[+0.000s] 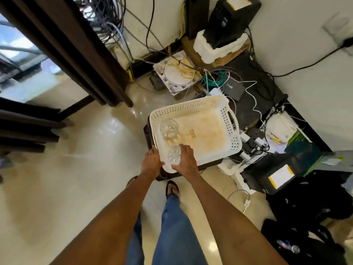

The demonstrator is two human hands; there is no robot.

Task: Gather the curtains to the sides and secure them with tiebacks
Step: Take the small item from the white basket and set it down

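Both our hands are at the near corner of the white basket (214, 131): the left hand (151, 159) curls over its rim, and the right hand (184, 157) cups a clear glass piece (174, 154), perhaps a tieback. The dark curtain (76, 48) hangs well away to our upper left, its folds running long and slanted. We judge the left hand nearer it.

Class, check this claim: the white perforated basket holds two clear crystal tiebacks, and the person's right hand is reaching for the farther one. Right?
Wrong on one point: in the head view the right hand is at the nearer crystal tieback, not the farther one. Both do lie in the white perforated basket.
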